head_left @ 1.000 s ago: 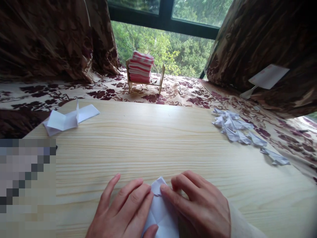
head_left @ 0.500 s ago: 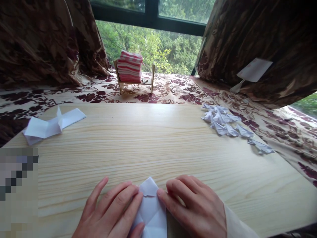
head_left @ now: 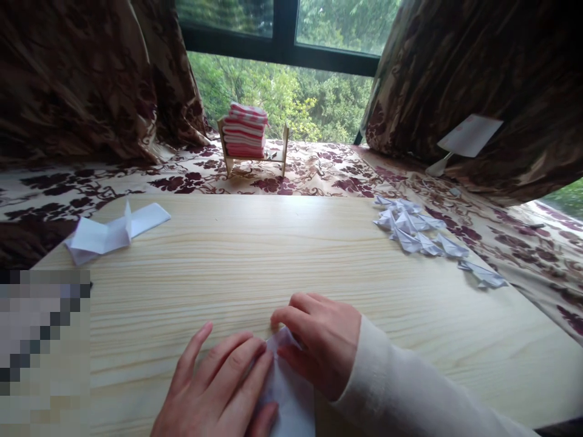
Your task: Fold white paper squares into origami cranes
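Note:
A folded sheet of white paper (head_left: 289, 394) lies on the table in front of me, its pointed end facing away. My left hand (head_left: 223, 382) rests along the paper's left edge, fingers stretched out and spread, the thumb lying on the sheet. At the pointed end, my right hand (head_left: 319, 340) is closed with curled fingers around the tip, its thumb on the paper. The right hand covers part of that tip and the upper right edge.
Several folded white paper pieces (head_left: 410, 227) lie at the table's right edge. Other folded paper (head_left: 107, 233) sits at the far left. Behind the wooden table (head_left: 255, 261), a small stand (head_left: 285, 152) carries pink-and-white folded cloths (head_left: 246, 130). A blurred patch covers the lower left.
My right hand has moved left and away from me, from the paper's right edge onto its pointed tip. The left hand stays on the paper. The view has shifted slightly.

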Demonstrator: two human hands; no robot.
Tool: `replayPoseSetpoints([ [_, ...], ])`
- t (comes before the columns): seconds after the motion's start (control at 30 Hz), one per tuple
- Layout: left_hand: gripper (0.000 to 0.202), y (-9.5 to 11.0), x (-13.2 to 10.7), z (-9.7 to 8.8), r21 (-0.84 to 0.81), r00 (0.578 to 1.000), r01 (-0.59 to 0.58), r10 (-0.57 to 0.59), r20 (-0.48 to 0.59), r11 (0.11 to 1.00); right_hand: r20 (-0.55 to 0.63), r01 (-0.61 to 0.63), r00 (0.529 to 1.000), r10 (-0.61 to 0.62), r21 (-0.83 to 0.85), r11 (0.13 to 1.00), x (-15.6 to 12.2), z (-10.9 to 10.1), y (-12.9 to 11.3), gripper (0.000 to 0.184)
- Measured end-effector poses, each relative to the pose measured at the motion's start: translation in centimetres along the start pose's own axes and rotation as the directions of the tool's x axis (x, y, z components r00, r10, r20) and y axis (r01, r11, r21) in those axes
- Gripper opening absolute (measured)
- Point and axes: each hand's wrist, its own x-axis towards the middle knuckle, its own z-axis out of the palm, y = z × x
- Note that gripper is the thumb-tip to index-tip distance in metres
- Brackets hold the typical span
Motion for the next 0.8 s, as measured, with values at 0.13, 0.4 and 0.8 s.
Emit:
replayPoseSetpoints([
  [0.13,0.04,-0.7,-0.4,-0.3,0.063,1.0,-0.018,0.018,-0.009,0.998,0.036,0.028,0.999,-0.03,0.067,0.997,-0.4,-0.2,0.0,0.009],
  [0.4,0.036,-0.6,-0.2,-0.7,-0.045,0.995,0.102,-0.103,-0.017,0.994,-0.155,0.123,0.984,-0.085,0.252,0.96,-1.8,0.9,-0.3,0.008],
  [0.8,0.018,0.4,2.4,-2.7,-0.475,0.928,0.371,-0.302,0.217,0.798,-0.33,0.29,0.928,-0.172,0.353,0.89,-2.1,0.3,-0.7,0.007],
])
